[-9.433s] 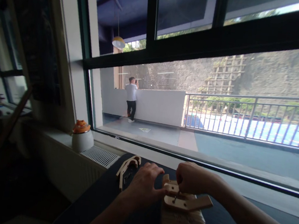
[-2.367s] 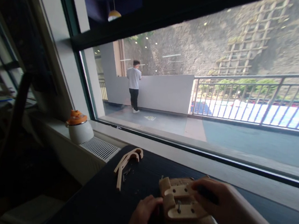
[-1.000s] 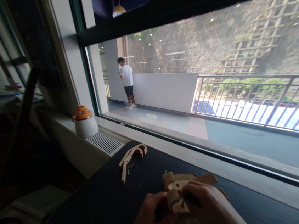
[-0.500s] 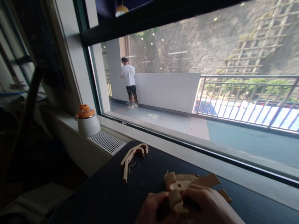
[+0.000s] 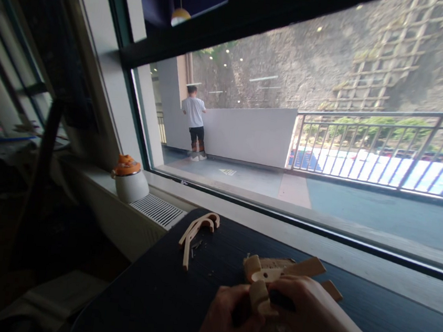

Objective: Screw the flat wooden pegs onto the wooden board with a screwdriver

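Observation:
Low on the right of the dark table (image 5: 154, 280), my left hand (image 5: 225, 314) is closed around the near end of a curved wooden piece (image 5: 258, 295). My right hand (image 5: 304, 299) is closed on the same piece from the other side, its fingertips mostly hidden. Just beyond them lies a second wooden piece (image 5: 269, 275) with a rounded end and a dark hole. A flat wooden end (image 5: 333, 290) shows past my right wrist. Brown, rough-looking material (image 5: 280, 263) lies under these pieces.
Two hook-shaped wooden pieces (image 5: 199, 229) lie at the table's far left, beside small dark bits (image 5: 196, 245). A white container with an orange top (image 5: 131, 180) stands on the sill by a vent grille (image 5: 157, 209). Beyond the window, a person (image 5: 195, 118) stands by a low wall.
My hands and the wooden piece stay almost still. Outside, the person has shifted slightly to the right and turned more away.

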`<act>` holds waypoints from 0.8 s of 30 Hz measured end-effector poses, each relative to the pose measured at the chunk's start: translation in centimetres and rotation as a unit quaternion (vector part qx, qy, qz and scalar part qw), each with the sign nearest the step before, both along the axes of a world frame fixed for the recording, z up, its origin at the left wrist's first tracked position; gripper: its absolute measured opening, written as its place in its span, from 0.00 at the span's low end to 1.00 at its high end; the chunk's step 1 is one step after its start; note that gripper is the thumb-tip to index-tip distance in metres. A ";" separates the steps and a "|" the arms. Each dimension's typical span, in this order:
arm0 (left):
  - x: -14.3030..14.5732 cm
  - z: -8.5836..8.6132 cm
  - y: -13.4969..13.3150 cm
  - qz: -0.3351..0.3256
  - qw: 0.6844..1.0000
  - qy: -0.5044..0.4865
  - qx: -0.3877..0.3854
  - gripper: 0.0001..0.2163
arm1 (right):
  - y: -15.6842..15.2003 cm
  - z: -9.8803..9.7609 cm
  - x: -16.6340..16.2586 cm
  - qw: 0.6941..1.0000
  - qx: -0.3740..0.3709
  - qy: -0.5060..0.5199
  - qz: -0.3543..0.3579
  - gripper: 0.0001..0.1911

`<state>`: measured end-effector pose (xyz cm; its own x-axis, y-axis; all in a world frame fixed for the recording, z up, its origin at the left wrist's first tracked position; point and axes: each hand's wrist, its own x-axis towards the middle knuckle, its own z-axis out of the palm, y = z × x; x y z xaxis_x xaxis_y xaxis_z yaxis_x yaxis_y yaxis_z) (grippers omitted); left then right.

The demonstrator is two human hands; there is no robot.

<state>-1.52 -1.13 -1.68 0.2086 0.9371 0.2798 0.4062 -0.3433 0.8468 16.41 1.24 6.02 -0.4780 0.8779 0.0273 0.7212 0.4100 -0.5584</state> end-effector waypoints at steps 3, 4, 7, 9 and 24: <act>0.0 0.0 0.0 0.003 1.000 0.004 0.002 0.13 | 0.0 -0.3 0.1 1.000 0.005 0.003 0.000 0.03; 0.0 0.1 0.0 0.002 1.000 0.004 0.004 0.13 | 0.0 -0.3 0.1 1.000 0.008 0.003 0.000 0.03; 0.0 0.2 0.0 -0.001 1.000 0.001 0.010 0.13 | 0.1 -0.3 0.0 1.000 0.013 -0.003 -0.003 0.06; 0.0 0.2 0.0 -0.002 1.000 -0.001 0.012 0.12 | 0.1 -0.2 0.0 1.000 0.010 -0.010 -0.006 0.06; 0.1 0.4 -0.1 -0.007 1.000 -0.004 0.012 0.12 | 0.1 -0.5 0.0 1.000 0.006 0.019 0.003 0.06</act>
<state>-1.43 -1.18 -1.27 0.2194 0.9271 0.3039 0.3950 -0.3692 0.8412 16.39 1.38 5.53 -0.4810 0.8749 0.0561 0.6976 0.4207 -0.5799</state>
